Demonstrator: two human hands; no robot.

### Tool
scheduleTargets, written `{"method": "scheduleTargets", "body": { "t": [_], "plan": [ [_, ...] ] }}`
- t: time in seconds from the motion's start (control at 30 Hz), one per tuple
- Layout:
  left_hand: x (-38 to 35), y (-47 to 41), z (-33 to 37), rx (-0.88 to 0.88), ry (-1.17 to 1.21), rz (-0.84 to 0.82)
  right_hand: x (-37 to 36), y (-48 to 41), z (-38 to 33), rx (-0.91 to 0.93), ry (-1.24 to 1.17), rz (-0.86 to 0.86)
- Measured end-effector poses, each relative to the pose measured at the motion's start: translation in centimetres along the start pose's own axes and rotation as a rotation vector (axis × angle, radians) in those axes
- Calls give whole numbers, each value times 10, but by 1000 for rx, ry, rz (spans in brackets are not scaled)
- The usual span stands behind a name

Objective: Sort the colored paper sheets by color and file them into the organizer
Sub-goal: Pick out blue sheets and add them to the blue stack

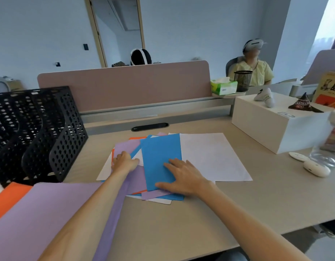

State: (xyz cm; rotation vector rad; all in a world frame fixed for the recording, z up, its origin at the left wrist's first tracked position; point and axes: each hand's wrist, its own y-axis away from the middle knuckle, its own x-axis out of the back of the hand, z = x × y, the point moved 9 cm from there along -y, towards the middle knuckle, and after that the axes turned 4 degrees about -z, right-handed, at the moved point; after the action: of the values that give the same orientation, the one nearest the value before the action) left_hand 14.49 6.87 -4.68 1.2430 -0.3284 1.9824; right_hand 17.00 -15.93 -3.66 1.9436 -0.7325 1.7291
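Lilac paper sheet point(40, 213) and orange paper sheet point(8, 200) lie apart at the desk's point(181, 223) near left, nothing shows filed in the black perforated organizer point(40, 132), and the mixed paper pile point(155, 194) remains under a curled left hand point(125, 162), grip unclear, and a flat right hand point(183, 178) pressing the blue paper sheet point(159, 153).

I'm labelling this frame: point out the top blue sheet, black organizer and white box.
blue sheet point(159, 153), head view, bare upper middle.
black organizer point(65, 132), head view, perforated side wall.
white box point(257, 127), head view, front face.
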Motion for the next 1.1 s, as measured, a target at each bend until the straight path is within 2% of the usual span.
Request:
{"method": "scheduleTargets", "body": {
  "t": [0.1,0.2,0.33,0.43,0.53,0.6,0.67,0.77,0.9,1.1],
  "plan": [
    [1,-23,-5,5,343,-43,-12,-5,-10,29,27,-48],
    [8,-21,3,-10,650,0,-7,-9,-13,66,78,44],
    [-1,-16,9,53,1046,-32,0,-10,-23,162,211,153],
    [7,-12,10,57,1248,4,1,-8,-27,184,201,153],
    [40,-6,10,-20,1347,102,5,-5,-28,221,166,137],
    [59,-3,-1,-35,1461,187,4,-7,-25,192,130,84],
    [52,1,-17,13,1624,175,4,-10,-23,136,79,52],
    [12,11,-31,87,1658,35,11,-14,-23,28,37,92],
    [-12,18,-34,123,1572,-51,11,-16,-27,-50,-8,112],
    [32,28,-34,23,1376,9,31,-15,-32,-101,-103,230]
  ]
}}
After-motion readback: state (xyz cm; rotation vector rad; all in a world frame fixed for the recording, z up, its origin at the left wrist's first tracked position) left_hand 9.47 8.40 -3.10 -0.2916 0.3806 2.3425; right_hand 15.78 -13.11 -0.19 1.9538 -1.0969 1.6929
